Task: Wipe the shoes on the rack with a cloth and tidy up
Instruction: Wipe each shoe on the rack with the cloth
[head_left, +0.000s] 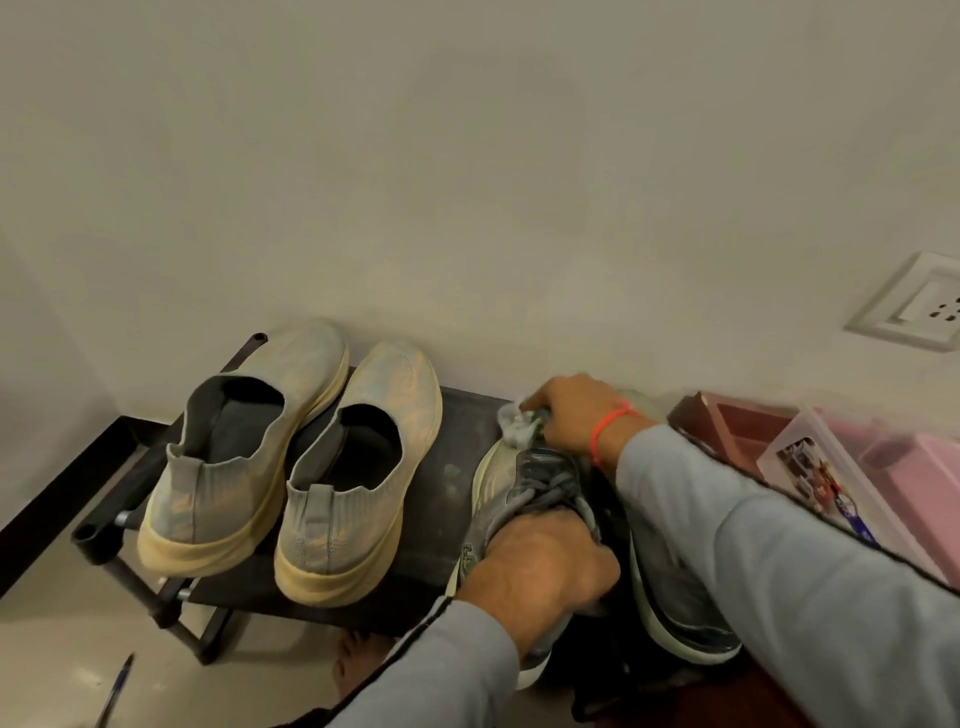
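A: Head view. Left hand (545, 561) grips the grey laced sneaker (530, 488) at its collar, on the right part of the dark rack (457, 452).

B: Right hand (576, 415)?

A: Clasps a crumpled cloth (517, 423), pressed on the sneaker's toe. Orange band (610, 423) on that wrist.

B: Other shoes?

A: Pair of beige slip-ons (291, 467) on the rack's left, heels toward camera. Second sneaker (675, 603) just beside the held one.

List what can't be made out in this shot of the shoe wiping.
Head view:
- Laced shoe: heel hidden under left hand.
- Second grey shoe: mostly behind right sleeve.
- Cloth: mostly hidden in right hand.
- Pen: cut off by the bottom edge.
- Box label: blurred.
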